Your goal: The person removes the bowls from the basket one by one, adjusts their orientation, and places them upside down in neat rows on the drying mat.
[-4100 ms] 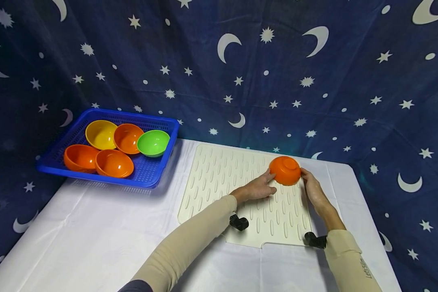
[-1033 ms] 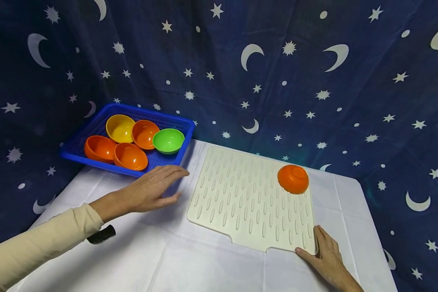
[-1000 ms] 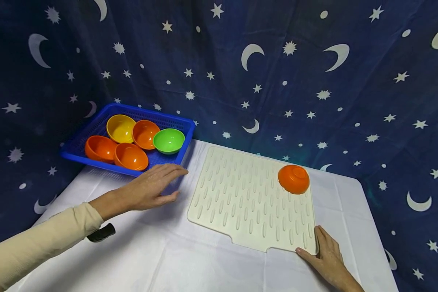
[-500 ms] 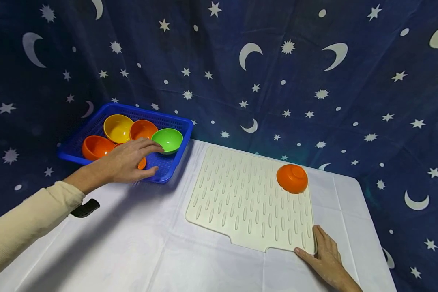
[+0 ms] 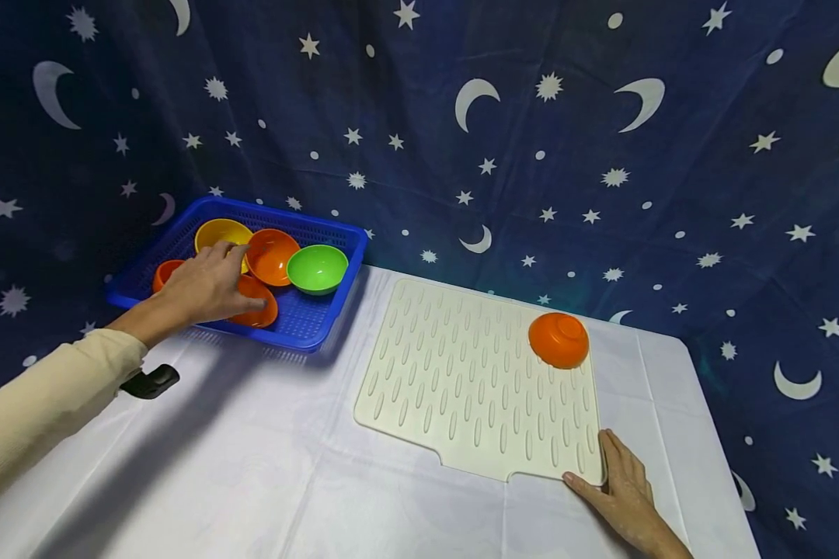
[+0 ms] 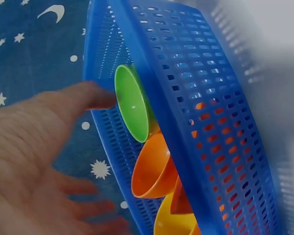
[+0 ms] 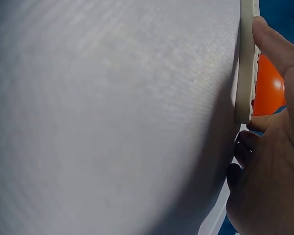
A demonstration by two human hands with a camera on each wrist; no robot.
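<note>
White cloth (image 5: 363, 505) underlies the mat (image 5: 475, 373) before a starry curtain (image 5: 566, 46).

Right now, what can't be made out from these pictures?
Head: the left grip covers parts of the leftmost orange bowl and yellow bowl; contact with either is unclear.
Left wrist: that grip's fingers are blurred; the wall of the blue basket hides the base of the green bowl; the bottom edge cuts off the yellow bowl.
Right wrist: the right grip hides part of the upturned orange bowl.

Long soft shadow across tablecloth (image 5: 266, 473)
</note>
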